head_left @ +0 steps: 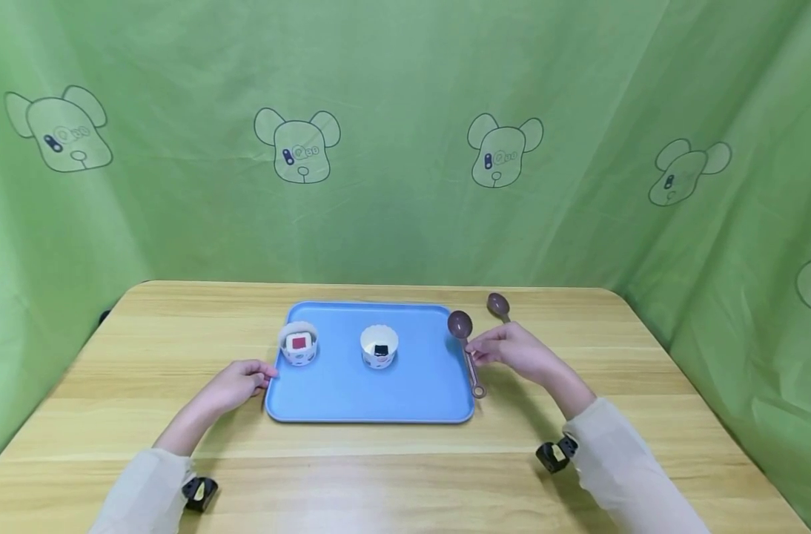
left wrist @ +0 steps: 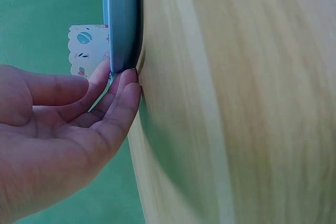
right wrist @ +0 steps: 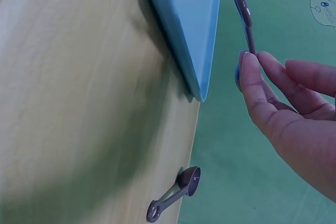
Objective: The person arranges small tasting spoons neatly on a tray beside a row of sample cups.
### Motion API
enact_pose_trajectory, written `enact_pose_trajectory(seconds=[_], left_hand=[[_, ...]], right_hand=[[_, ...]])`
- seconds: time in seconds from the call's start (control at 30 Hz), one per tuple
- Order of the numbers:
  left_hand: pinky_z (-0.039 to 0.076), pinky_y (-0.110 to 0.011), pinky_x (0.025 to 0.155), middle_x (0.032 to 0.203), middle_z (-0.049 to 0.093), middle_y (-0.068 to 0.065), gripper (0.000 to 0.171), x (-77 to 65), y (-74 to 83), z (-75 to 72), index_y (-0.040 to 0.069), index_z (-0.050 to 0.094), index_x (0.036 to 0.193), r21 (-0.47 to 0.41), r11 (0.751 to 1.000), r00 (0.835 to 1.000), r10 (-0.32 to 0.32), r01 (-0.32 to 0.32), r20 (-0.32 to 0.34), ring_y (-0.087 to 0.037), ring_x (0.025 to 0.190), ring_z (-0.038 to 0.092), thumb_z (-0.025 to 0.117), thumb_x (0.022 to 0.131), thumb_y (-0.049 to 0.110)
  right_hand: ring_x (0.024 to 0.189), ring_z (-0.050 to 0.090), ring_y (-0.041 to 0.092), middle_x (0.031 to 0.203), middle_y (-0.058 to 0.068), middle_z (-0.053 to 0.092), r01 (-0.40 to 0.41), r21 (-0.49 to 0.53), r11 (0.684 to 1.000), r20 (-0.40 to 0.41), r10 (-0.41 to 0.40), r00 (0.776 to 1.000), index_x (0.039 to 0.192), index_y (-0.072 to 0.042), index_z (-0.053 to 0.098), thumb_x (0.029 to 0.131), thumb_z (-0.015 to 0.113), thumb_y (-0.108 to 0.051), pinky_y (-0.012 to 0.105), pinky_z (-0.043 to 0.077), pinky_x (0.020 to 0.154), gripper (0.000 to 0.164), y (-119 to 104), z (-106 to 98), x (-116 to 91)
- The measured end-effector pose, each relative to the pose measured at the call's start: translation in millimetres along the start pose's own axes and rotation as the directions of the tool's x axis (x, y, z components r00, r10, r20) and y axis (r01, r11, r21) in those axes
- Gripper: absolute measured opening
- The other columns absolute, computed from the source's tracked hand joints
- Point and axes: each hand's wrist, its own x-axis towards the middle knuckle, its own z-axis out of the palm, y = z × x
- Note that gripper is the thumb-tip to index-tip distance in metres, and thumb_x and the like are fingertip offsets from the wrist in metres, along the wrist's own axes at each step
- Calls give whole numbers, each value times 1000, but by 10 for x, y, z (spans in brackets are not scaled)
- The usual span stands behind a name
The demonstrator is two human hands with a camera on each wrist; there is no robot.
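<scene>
A brown measuring spoon [head_left: 460, 324] is pinched by its handle between the fingertips of my right hand [head_left: 512, 352], raised over the tray's right edge. My left hand [head_left: 242, 383] touches the left rim of the blue tray [head_left: 339, 397] with its fingertips; in the left wrist view the thumb stays apart from the rim. Near that hand, a printed paper cup [head_left: 300, 356] at the tray's left side holds something white with a red square. Another scalloped paper cup [head_left: 379, 362], around mid-tray, contains a small black piece [head_left: 381, 350].
A second brown measuring spoon [head_left: 498, 305] lies on the wooden table [head_left: 392, 475] behind my right hand. Green curtains [head_left: 405, 230] with printed bear heads hang beyond the table's back edge and along both sides.
</scene>
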Motion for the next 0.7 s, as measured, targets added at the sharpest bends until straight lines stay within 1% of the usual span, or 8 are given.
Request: enact_pose_trajectory(seconds=[0.17,0.3,0.47,0.7], left_hand=[[47,-36,78,98,56,-21,27,1,-2,-1,-16,54,104,4,1000,1000,1,-1,-1,-24,88,53,34,89,-8],[47,-37,78,99,56,-21,27,-2,1,0,-16,54,104,6,1000,1000,0,0,0,-24,89,53,34,89,-7],[47,-37,78,99,56,-21,27,-6,3,0,-16,53,105,1,1000,1000,0,0,2,-24,89,53,33,89,-8],[47,-37,79,99,56,-22,28,-7,7,-2,-17,53,105,-3,1000,1000,4,-4,4,-24,89,53,33,88,-8]], right_hand=[[84,63,25,100,22,63,-7,-23,1000,-9,7,1000,105,13,60,89,50,-4,35,48,83,26,-17,0,17],[84,63,26,102,25,62,-5,-13,1000,-12,5,1000,106,14,60,89,50,-4,37,48,84,26,-56,0,32],[86,63,26,105,27,61,10,-10,1000,-4,-11,1000,106,14,60,89,49,-3,37,48,84,26,-124,9,60],[86,63,27,106,30,58,13,57,998,17,-14,1000,106,17,57,89,48,0,37,48,84,26,-246,81,117]])
